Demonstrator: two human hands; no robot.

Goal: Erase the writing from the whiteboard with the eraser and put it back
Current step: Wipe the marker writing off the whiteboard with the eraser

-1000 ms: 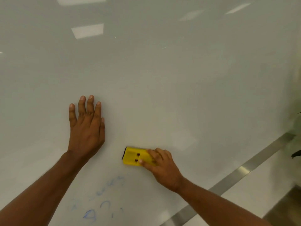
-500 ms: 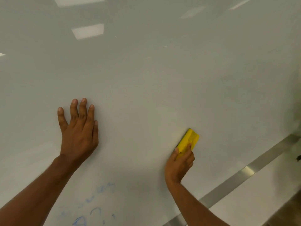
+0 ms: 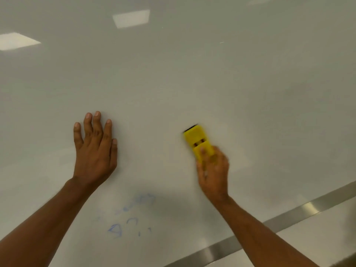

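A white whiteboard (image 3: 192, 83) fills most of the view. Faint blue writing (image 3: 131, 216), partly smeared, sits on it low between my two arms. My right hand (image 3: 213, 170) is shut on a yellow eraser (image 3: 196, 139), pressing it flat on the board with its black felt edge pointing up and left; the hand is motion-blurred. My left hand (image 3: 94, 149) lies flat on the board to the left, fingers spread slightly, holding nothing. The eraser is above and right of the blue marks, not touching them.
A metal strip (image 3: 269, 222) runs diagonally along the board's lower right edge, with a pale surface (image 3: 308, 243) beyond it. Ceiling lights reflect (image 3: 131, 18) on the glossy board at the top.
The eraser swept from the left near my left hand out to the right, then back left and up. My left hand stayed flat on the board. The blue marks look unchanged.
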